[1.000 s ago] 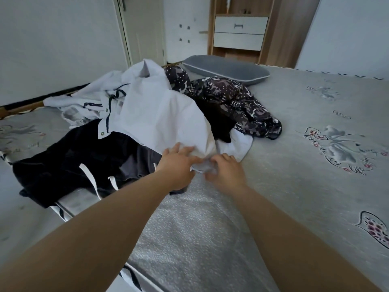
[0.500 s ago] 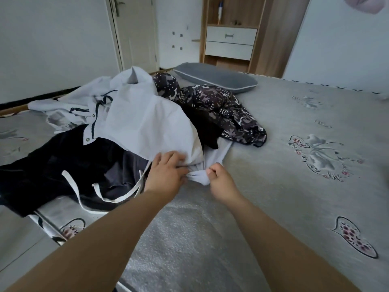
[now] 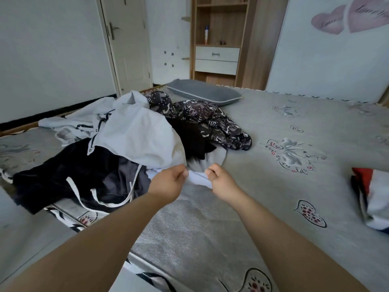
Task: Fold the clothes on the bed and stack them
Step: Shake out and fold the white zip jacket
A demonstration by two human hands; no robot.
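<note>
Left hand (image 3: 168, 182) & right hand (image 3: 219, 178) pinch white shirt (image 3: 136, 135) hem: light, limp fabric; grip at corners.

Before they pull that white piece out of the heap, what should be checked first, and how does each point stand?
1. Left hand pinches the white garment hem: ok.
2. Right hand pinches the same hem: ok.
3. Garment free of the pile: not ok, it drapes over the dark clothes.
4. Bare bed space for folding: ok.
5. White drawstrings clear of the garment: cannot tell.
</note>
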